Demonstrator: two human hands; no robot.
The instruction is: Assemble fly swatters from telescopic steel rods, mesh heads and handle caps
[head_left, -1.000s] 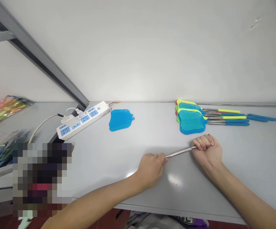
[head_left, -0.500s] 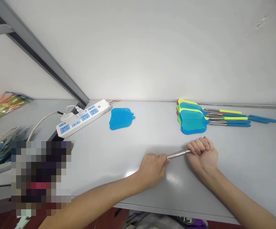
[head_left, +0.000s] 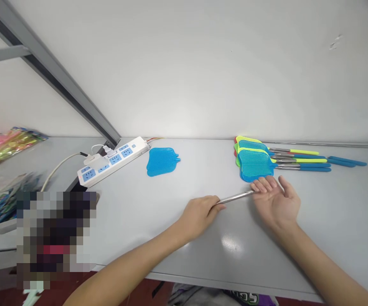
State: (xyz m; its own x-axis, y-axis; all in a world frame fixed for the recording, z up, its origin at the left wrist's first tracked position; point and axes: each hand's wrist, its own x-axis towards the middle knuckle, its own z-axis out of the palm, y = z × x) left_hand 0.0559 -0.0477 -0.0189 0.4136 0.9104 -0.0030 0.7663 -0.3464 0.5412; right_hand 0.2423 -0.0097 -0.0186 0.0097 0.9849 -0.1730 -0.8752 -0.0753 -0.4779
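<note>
Rod (head_left: 237,197) in your closed left hand (head_left: 199,217), steady its other end against your half-open right hand's (head_left: 277,206) loosely curled fingers.

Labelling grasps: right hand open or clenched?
Open: the right hand shows its palm, thumb raised, fingers only loosely curled at the metal rod.

Slim, shiny metal rod (head_left: 236,197), straight, bare stretch showing between left hand (head_left: 201,216) and right hand (head_left: 276,204). Slants slightly, right-hand side farther from the body; one end covered by left grip, other reaching right fingers.
</note>
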